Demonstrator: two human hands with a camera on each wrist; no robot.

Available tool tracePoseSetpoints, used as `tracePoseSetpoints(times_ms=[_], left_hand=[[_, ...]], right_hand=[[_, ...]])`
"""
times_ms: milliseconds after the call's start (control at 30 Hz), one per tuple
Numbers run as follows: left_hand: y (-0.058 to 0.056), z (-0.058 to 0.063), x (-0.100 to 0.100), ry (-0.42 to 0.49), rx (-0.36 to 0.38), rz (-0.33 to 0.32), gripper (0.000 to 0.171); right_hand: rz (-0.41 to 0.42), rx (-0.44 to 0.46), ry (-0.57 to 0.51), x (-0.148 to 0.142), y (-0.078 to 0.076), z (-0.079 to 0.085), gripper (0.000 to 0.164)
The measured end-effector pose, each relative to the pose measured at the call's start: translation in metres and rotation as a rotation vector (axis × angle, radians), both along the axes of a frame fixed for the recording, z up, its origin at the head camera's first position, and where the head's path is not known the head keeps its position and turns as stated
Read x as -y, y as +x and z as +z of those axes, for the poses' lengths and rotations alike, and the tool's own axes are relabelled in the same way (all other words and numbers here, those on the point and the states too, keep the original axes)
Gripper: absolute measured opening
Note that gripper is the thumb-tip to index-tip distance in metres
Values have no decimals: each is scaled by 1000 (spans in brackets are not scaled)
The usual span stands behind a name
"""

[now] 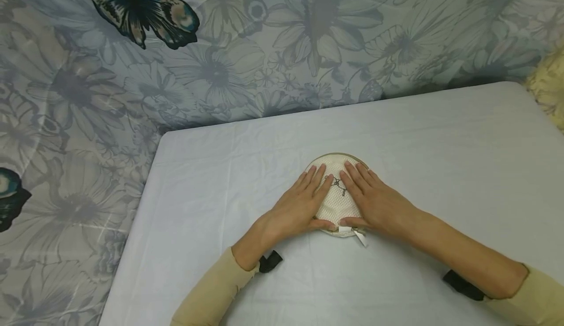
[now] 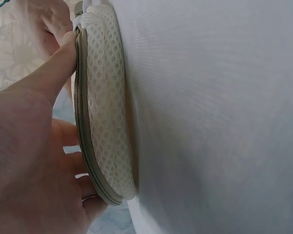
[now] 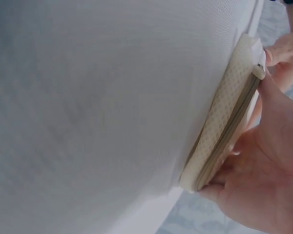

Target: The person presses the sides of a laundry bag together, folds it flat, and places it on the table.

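Note:
A round cream mesh zip pouch [image 1: 336, 205] lies flat on the white-covered table, with a small dark drawing on its top. My left hand [image 1: 300, 207] rests on its left side and my right hand [image 1: 382, 204] on its right, fingers straight and pointing away from me. Both thumbs touch the near rim, close to a white tab [image 1: 360, 238]. In the left wrist view a brown zipper [image 2: 81, 117] runs round the padded mesh side [image 2: 107, 102]. The right wrist view shows the zipper [image 3: 229, 134] closed along the side, under the palm. The fingers hide part of the top.
The white cloth [image 1: 211, 194] covers the table, whose far edge meets a curtain [image 1: 220, 71] printed with grey flowers and butterflies. Something yellow and fluffy [image 1: 548, 88] stands beyond the right corner. Black straps [image 1: 270, 261] sit at both sleeve cuffs.

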State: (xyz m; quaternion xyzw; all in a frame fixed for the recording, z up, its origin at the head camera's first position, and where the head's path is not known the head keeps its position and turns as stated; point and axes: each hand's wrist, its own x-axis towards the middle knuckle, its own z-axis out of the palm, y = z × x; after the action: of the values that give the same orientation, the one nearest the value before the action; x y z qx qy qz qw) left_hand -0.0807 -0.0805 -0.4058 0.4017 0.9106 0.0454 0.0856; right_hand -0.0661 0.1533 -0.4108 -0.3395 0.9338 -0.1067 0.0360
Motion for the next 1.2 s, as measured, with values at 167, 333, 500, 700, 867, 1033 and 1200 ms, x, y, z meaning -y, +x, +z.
tracePoseSetpoints(times_ms=[167,333,500,700,867,1033,1200], left_hand=[[0,0,0,-14,8,1,106],[-2,1,1,-25,-2,0,106],[-3,2,1,-1,0,14,107],[-2,2,3,39,6,49,106],[0,2,6,44,7,78,102],[3,4,13,47,-12,99,99],[3,8,20,46,-18,131,96]], right_hand=[[10,-5,10,0,0,0,98],[5,9,40,1,-2,2,99],[-4,35,54,1,-5,6,100],[-3,15,35,-2,-3,11,99],[-3,-28,12,-4,-2,9,98],[-7,-37,-29,-6,-1,9,96],[-10,-42,-45,-11,-4,11,92]])
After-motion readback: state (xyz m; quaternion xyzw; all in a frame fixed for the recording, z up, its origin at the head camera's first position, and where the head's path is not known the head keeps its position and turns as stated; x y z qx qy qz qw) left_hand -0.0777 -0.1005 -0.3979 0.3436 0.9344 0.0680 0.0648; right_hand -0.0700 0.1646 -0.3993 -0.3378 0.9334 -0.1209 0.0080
